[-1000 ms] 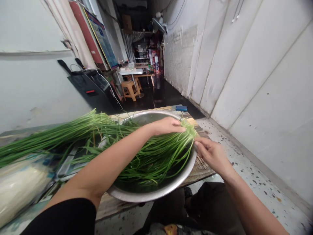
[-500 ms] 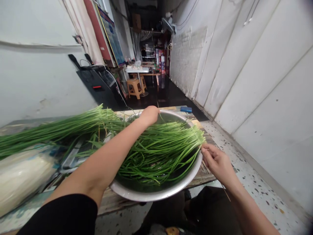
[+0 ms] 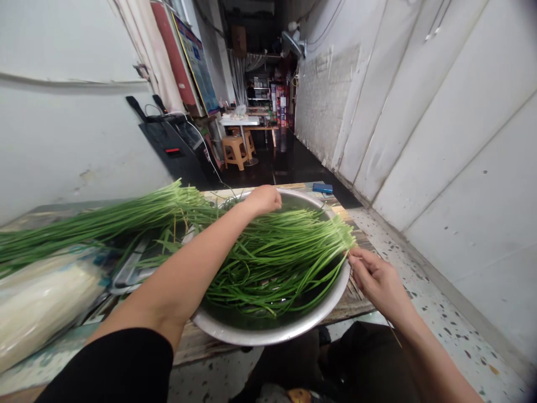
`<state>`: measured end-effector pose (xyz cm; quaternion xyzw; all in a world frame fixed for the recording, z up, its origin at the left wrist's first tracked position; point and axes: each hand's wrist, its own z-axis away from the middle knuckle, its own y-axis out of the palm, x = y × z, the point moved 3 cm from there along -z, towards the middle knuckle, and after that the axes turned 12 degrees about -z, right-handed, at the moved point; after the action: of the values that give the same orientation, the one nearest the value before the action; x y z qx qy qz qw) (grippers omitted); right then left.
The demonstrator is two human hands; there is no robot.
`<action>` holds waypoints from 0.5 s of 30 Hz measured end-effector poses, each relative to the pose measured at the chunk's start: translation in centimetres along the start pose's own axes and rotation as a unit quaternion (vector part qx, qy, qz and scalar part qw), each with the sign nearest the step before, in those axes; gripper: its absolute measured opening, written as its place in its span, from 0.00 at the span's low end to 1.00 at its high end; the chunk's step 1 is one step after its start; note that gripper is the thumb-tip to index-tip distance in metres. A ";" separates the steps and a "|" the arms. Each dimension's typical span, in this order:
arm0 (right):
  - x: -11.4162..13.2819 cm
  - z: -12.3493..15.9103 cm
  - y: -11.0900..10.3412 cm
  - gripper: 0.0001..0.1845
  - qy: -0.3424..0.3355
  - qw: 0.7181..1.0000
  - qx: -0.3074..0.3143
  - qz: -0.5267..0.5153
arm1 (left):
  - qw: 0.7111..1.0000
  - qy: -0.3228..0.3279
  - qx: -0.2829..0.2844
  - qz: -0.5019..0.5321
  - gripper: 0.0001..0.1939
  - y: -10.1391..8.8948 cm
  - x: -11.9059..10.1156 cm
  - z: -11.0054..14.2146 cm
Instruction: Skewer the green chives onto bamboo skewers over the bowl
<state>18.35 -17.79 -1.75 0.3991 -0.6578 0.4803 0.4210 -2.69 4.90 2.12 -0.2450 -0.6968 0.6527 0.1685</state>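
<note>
Long green garlic chives [image 3: 272, 252] lie across a wide metal basin [image 3: 260, 333], their pale cut ends pointing right over the rim. My left hand [image 3: 263, 200] reaches over them to the far side of the basin, its fingers curled closed; whatever they hold, if anything, is hidden. At the pale ends, my right hand [image 3: 373, 277] pinches a thin dry strand [image 3: 394, 334], which trails out below the palm. A second bunch of chives [image 3: 126, 215] rests left of the basin, partly behind my left forearm.
A plastic-wrapped pale package [image 3: 50, 302] sits at the left on the wooden table [image 3: 350, 305]. Beside it is a metal tray [image 3: 126, 277], partly covered. A small blue box [image 3: 323, 188] lies behind the basin. A white wall [image 3: 453, 140] runs along the right.
My left hand has shifted slightly right and down, and the thin blade that showed by its fingers is no longer visible. My right hand stays at the chive ends. The view has turned slightly left.
</note>
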 end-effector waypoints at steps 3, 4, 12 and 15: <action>-0.1 0.0 0.1 0.18 0.010 1.000 0.003 -0.004 | 0.984 -0.123 -0.081 -0.096 0.07 -0.4 0.4 0.5; 0.0 0.0 0.1 0.18 0.014 1.000 0.003 -0.005 | 0.983 -0.121 -0.086 -0.109 0.09 -0.3 0.1 0.6; 0.1 0.2 -0.1 0.19 0.009 1.000 0.000 0.016 | 0.975 0.150 -0.110 -0.125 0.16 2.2 -4.7 0.3; 0.0 0.1 -0.1 0.19 0.006 1.000 -0.007 0.016 | 0.980 0.141 -0.083 -0.115 0.16 3.2 -5.5 0.1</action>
<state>18.48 -17.94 -1.77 0.3831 -0.6650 0.4847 0.4197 2.18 1.79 -0.60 -0.2657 -0.7415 0.5278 0.3178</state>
